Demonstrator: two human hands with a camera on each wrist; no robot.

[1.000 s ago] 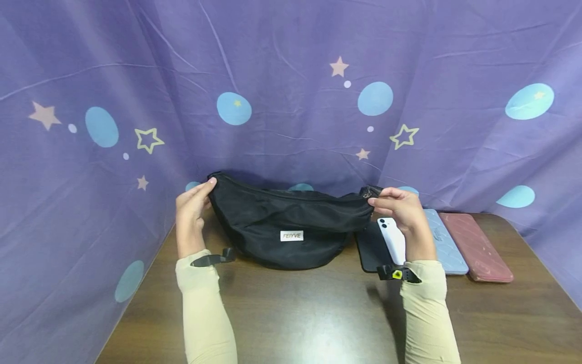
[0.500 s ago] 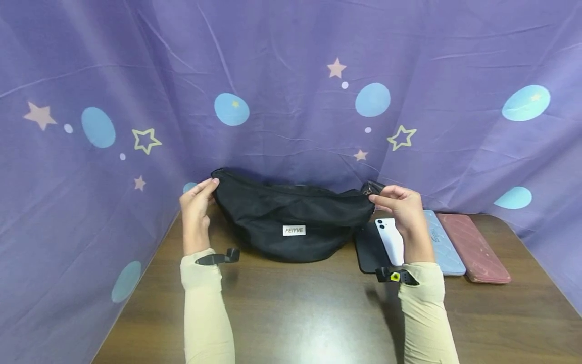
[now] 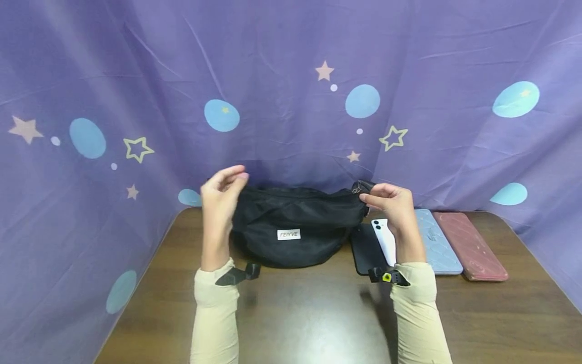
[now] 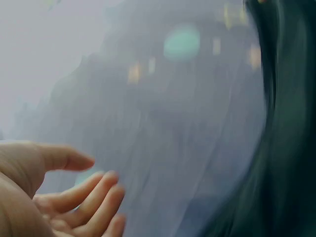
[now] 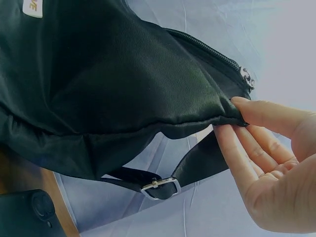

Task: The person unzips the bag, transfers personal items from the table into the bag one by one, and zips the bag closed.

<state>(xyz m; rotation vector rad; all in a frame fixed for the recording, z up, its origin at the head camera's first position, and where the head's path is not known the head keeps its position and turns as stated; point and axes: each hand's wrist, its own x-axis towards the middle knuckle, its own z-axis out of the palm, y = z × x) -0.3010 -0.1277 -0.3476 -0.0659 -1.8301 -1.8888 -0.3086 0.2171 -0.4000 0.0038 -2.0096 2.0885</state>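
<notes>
**Two hands at a black waist bag on a wooden tabletop**

A purple cloth backdrop printed with pale blue dots and cream stars hangs behind and to both sides of a dark brown wooden tabletop.

Furthest left, the person's left hand, in a cream sleeve with a black wrist strap, is raised at the left end of a black fabric crescent-shaped waist bag. Its grip is loose: the fingers are gently curved and apart, closing on nothing. The left wrist view is blurred, so whether any fingertip brushes the fabric cannot be told.

The bag sits at the middle back of the tabletop, close to the backdrop. A small white rectangular label on its front reads "FEIYVE". The zip along its top edge looks closed, with the metal puller at the right end.

The right hand pinches the bag's right corner between thumb and fingertips, just below the zip puller. Under that corner hangs a black strap with a silver metal buckle.

To the right of the bag four flat items lie side by side: a black phone case, a white phone with two camera lenses, a light blue quilted case and a dark red case.

Judged from this, the bag has only been taken hold of at one end; it seems unopened, and all four items are outside it.
</notes>
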